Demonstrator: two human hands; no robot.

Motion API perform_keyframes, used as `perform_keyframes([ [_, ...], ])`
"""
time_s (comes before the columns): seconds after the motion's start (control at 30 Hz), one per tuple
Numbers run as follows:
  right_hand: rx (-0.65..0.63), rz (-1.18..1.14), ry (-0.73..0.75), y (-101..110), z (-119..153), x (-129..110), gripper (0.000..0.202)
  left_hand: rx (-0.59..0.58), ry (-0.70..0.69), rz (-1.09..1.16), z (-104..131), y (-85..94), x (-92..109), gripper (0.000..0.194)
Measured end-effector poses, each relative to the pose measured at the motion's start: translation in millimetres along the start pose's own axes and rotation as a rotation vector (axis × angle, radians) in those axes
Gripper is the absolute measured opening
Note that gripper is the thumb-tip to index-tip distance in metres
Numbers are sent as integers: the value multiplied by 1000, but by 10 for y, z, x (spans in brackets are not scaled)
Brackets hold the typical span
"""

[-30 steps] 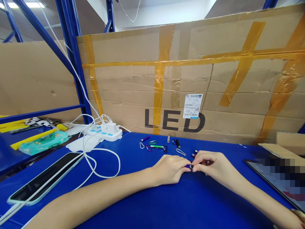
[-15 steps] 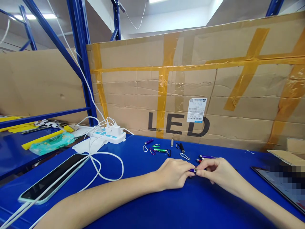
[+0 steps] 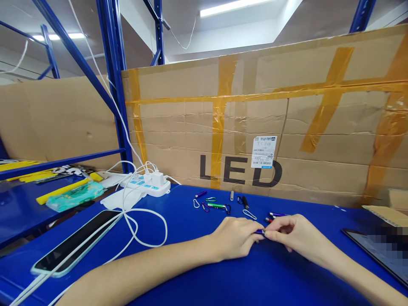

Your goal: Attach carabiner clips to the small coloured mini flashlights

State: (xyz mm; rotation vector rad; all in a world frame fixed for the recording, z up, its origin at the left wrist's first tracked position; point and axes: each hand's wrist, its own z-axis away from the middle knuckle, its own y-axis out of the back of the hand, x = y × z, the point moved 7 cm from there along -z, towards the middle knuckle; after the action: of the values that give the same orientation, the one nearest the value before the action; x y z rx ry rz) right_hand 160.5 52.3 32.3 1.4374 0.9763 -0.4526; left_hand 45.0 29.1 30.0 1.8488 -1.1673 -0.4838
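My left hand (image 3: pixel 234 238) is closed around a small purple cylinder (image 3: pixel 259 232), whose end sticks out past the fingertips. Thumb and forefinger of my right hand (image 3: pixel 291 231) pinch at that same end. Behind the hands lie a purple piece (image 3: pixel 277 215) and a red piece (image 3: pixel 268 220), partly hidden. Farther left on the blue table (image 3: pixel 191 280) are a green cylinder (image 3: pixel 216 205) with a black clip, a purple cylinder (image 3: pixel 201 194), a silver one (image 3: pixel 232 195), a black one (image 3: pixel 245 202) and several small carabiners, one of them silver (image 3: pixel 249 214).
A phone (image 3: pixel 76 242) lies at the left under white cables (image 3: pixel 149 244) that run to a power strip (image 3: pixel 153 185). At the right edge is a dark tablet (image 3: pixel 379 250). A large cardboard sheet (image 3: pixel 191 127) stands behind the table.
The whole view has shifted, so things appear slightly lower. Both hands keep nearly the same place and hold, with small shifts of the fingers around the purple cylinder.
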Motion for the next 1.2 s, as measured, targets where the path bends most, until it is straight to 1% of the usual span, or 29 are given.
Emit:
perform_keyframes([
  [0.17,-15,29,12,2,-3,20,28,0,16,-20,0,-7,-17,21],
  [0.33,-27,0,-13,3,2,-5,28,-16,13,-33,-8,-5,-1,21],
  [0.53,-16,-37,-36,-7,-4,-4,42,-17,31,-26,-6,-4,-4,22],
  [0.63,-22,-22,-25,-29,-4,5,45,-19,27,-14,-5,-4,-5,22],
  [0.77,31,-11,-19,-19,5,26,50,-16,51,1,-1,13,-16,22],
  [0.9,34,-6,-31,-39,0,61,51,1,68,28,-1,27,-19,23],
  [1.07,46,36,0,-29,-38,80,50,-26,166,23,-12,10,-73,18],
  [1.13,93,98,38,23,-45,75,45,-42,204,26,-15,3,-94,19],
  [1.2,174,194,120,103,-31,31,42,-46,220,41,-17,3,-103,19],
])
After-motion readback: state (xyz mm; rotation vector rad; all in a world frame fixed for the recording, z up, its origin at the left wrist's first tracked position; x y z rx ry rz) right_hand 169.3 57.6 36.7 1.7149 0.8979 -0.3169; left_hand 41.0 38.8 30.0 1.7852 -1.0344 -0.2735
